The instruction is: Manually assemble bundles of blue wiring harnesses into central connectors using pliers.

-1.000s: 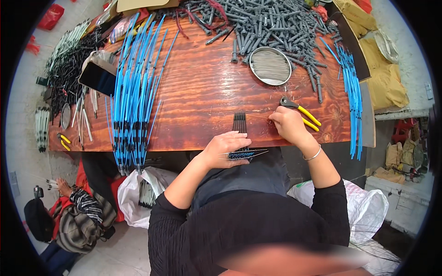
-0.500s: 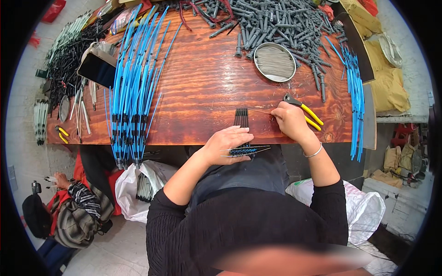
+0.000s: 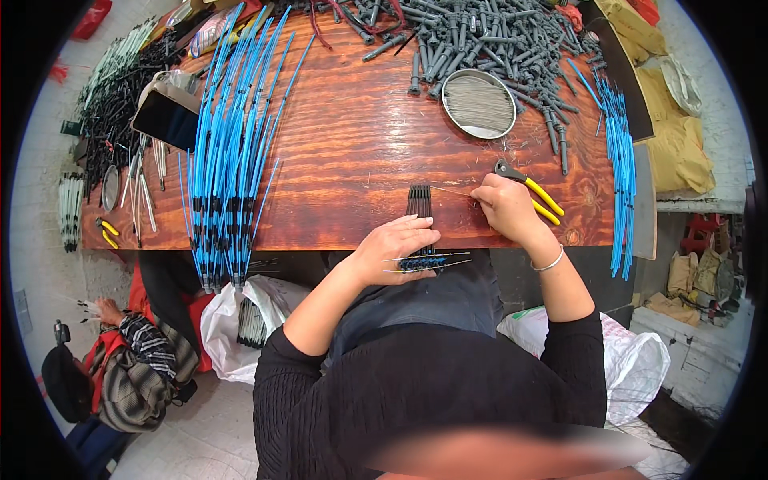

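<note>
At the table's near edge, my left hand (image 3: 390,250) grips a flat row of thin black rods (image 3: 419,200), fingers laid over the top and thumb beneath. Blue pieces (image 3: 424,262) show at the near end of this row, and a few thin wires stick out sideways there. My right hand (image 3: 506,204) is closed in a pinch on a thin wire (image 3: 450,191), which reaches left to the far tips of the rods. Right beside that hand lie yellow-handled cutting pliers (image 3: 546,192). Farther off stands a round metal dish (image 3: 512,118) holding many fine straight wires.
Grey plastic parts (image 3: 480,40) are heaped at the back. Blue rods with black pieces lie in a large bundle (image 3: 232,152) on the left and a smaller one (image 3: 620,160) on the right. A phone (image 3: 166,120) leans at left. Another person (image 3: 136,360) sits lower left.
Both hands keep nearly the same place and hold. The whole view shifts slightly. At lower left, the other person's head and hand have moved a little.
</note>
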`<state>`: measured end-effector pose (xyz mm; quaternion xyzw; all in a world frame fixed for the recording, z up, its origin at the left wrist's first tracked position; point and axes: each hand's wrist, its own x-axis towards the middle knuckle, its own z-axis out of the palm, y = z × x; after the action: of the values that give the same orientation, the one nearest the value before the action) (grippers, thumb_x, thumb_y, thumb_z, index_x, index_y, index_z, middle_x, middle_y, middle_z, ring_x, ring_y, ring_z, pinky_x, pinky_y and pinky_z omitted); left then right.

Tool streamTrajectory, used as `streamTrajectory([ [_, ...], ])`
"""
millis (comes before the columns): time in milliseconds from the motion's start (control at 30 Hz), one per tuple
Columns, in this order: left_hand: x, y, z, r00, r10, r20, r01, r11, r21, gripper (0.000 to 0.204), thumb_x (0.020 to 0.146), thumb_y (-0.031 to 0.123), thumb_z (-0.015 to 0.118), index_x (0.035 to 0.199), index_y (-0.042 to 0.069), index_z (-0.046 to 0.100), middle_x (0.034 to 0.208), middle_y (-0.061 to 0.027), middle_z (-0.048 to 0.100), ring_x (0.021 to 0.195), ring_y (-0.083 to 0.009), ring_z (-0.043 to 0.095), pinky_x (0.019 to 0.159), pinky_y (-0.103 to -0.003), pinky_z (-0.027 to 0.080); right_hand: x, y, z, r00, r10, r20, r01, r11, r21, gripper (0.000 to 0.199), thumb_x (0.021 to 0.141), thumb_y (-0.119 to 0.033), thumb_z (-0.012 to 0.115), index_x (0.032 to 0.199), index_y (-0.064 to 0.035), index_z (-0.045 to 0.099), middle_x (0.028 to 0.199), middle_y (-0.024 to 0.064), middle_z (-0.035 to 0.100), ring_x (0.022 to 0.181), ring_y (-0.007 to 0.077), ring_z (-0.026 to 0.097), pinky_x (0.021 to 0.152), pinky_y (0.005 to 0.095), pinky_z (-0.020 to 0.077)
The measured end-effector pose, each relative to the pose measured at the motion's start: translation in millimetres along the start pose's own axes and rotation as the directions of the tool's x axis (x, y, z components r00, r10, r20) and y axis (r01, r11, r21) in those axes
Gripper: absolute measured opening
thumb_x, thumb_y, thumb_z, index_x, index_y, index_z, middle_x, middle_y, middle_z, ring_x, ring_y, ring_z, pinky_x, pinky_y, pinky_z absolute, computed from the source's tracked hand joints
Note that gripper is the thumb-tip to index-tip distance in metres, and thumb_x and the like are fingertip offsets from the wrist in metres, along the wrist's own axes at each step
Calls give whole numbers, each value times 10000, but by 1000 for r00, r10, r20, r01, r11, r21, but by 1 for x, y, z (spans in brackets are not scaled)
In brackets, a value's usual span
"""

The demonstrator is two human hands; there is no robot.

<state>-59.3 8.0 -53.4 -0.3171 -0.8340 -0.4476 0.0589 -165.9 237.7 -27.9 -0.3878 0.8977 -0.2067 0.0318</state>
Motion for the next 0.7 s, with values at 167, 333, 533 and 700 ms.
streamTrajectory([
  [167, 0, -1, 0, 1000, -10, 10, 10, 1000, -4, 550, 623, 284, 772, 1075, 39, 577, 1064, -163, 589, 1055, -318, 542, 915, -419, 422, -1, 1, 1, 1000, 0, -14, 0, 1000, 20, 102, 682, -21, 577, 752, -60, 641, 721, 89, 548, 676, 285, 577, 595, 378, 472],
  [333, 0, -2, 1, 1000, -21, 15, 21, 1000, -4, 541, 627, 285, 769, 1070, 38, 580, 1055, -164, 593, 1055, -320, 542, 918, -424, 419, 3, -1, 4, 999, -41, -10, 41, 998, -41, 71, 677, -32, 569, 719, -60, 619, 710, 87, 532, 681, 274, 573, 583, 375, 471],
  [533, -2, -1, 1, 1000, -25, 3, 25, 1000, -12, 532, 624, 289, 771, 1054, 38, 587, 1037, -152, 601, 1045, -322, 548, 919, -426, 420, 21, -5, 12, 983, -182, -4, 177, 959, -221, 20, 676, -65, 555, 667, -62, 572, 700, 79, 516, 696, 252, 572, 568, 357, 474],
  [700, -3, -2, 2, 1000, -22, 6, 22, 1000, -16, 532, 621, 293, 774, 1050, 39, 588, 1031, -141, 605, 1044, -321, 549, 921, -429, 418, 34, -16, 21, 964, -264, 38, 265, 938, -222, 41, 682, -103, 546, 659, -70, 554, 702, 79, 513, 703, 239, 571, 568, 343, 477],
])
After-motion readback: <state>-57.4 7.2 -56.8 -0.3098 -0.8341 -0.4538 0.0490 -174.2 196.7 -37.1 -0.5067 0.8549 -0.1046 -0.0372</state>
